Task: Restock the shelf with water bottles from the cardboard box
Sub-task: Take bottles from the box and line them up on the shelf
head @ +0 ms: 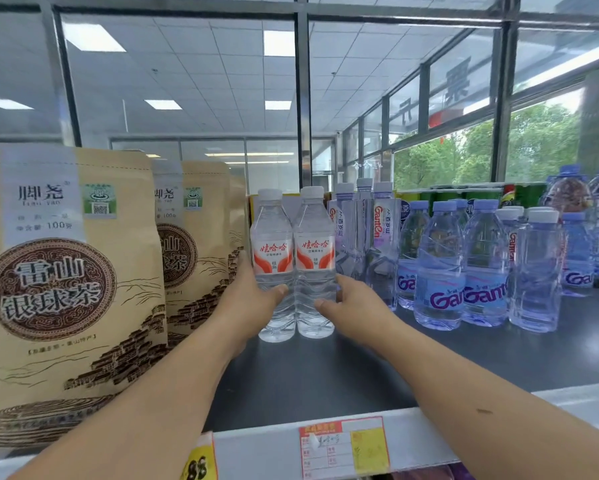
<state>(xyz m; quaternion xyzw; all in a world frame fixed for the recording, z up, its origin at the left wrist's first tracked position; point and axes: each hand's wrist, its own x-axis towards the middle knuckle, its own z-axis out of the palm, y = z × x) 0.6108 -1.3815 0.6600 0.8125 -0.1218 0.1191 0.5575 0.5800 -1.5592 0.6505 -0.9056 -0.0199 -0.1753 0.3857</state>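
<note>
Both arms are stretched out over the dark shelf (325, 375), each hand on a bottle. The left hand (253, 299) grips the left bottle (273, 244) low on its body, thumb curled across the front just under the red-and-white label, the other fingers wrapped round the far side and out of sight. The right hand (353, 310) grips the right bottle (314, 244) the same way, thumb on the front, fingers curled round its right flank. The two clear bottles stand upright, white caps up, sides touching. Their bases look to be down on the shelf, though that is hard to tell from this angle. Brown tea pouches (66, 271) stand just left of them, blue-labelled bottles (440, 268) near on the right, and a price label (343, 445) sits on the shelf's front edge.
</note>
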